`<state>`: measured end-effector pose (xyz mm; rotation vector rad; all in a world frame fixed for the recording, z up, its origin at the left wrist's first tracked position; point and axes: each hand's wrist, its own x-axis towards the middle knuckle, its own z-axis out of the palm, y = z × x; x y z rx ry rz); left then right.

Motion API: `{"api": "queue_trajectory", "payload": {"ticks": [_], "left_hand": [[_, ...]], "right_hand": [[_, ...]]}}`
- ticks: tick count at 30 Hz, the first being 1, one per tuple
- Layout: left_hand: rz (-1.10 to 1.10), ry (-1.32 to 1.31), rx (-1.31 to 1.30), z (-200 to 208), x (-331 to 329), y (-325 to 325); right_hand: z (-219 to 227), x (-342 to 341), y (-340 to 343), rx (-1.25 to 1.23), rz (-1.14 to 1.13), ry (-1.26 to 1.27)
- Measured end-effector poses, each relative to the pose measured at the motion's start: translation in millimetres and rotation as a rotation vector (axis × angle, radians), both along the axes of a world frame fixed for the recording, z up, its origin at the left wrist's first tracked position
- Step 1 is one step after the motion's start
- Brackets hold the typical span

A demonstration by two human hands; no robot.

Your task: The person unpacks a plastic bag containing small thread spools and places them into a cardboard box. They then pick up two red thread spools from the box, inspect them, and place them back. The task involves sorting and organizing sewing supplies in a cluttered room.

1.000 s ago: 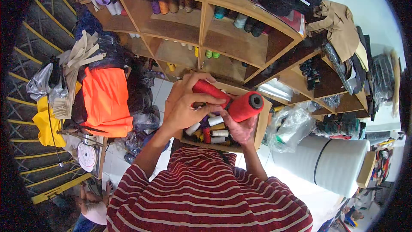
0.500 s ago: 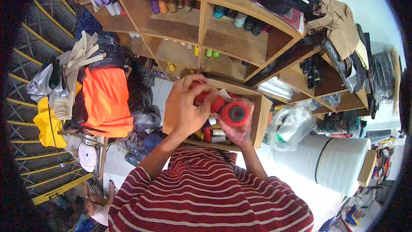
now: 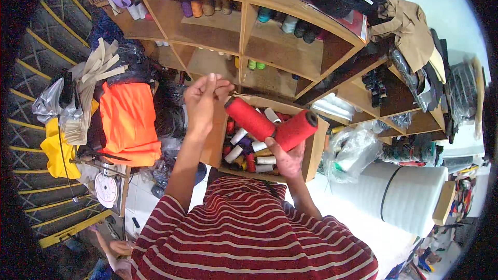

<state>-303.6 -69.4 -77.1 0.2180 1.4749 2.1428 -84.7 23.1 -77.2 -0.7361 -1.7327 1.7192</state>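
Observation:
My right hand (image 3: 290,162) grips two red thread spools over an open cardboard box. One red spool (image 3: 250,116) slants up to the left, its dark end near my left hand. The other red spool (image 3: 296,130) slants up to the right, and the two meet at my thumb. My left hand (image 3: 202,105) is raised to the left of the spools, apart from them. Its thumb and fingertips come together; anything fine between them is too small to make out. Inside the cardboard box (image 3: 314,151) lie several spools in white, red, purple and yellow.
Wooden shelves (image 3: 244,31) holding thread cones stand just beyond the box. On the left are orange fabric (image 3: 129,119) and dark plastic bags. A large white foam roll (image 3: 389,197) and clear plastic wrap (image 3: 342,150) lie to the right. Another person (image 3: 116,251) is at the lower left.
My left hand has come off the red spools and moved up and left. My right hand has turned the two spools, which now spread apart in a V.

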Motion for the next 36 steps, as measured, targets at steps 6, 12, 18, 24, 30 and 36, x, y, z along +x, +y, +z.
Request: {"api": "queue_trajectory", "payload": {"ticks": [6,12,18,24,30,36], "left_hand": [[-0.154,-0.081,0.355,-6.2,34.3,-0.8],[-0.224,0.373,0.264,13.6,78.1,-0.8],[-0.201,1.230,-0.349,50.5,58.5,-10.7],[-0.294,1.234,-0.327,44.7,57.2,-8.0],[-0.195,1.259,-0.301,38.3,64.0,-2.9],[-0.051,1.166,-0.351,36.6,76.2,3.3]], "right_hand": [[-9.4,-10.0,-0.2,-0.420,-0.080,0.225],[3.4,-15.3,-0.7,-0.636,-0.045,0.216],[5.6,-18.3,0.6,-0.570,-0.021,0.165],[-12.7,-16.6,4.9,-0.478,0.023,0.172],[-16.6,-18.0,-0.1,-0.470,-0.001,0.258],[-8.6,-14.3,3.8,-0.226,0.005,0.059]]}}
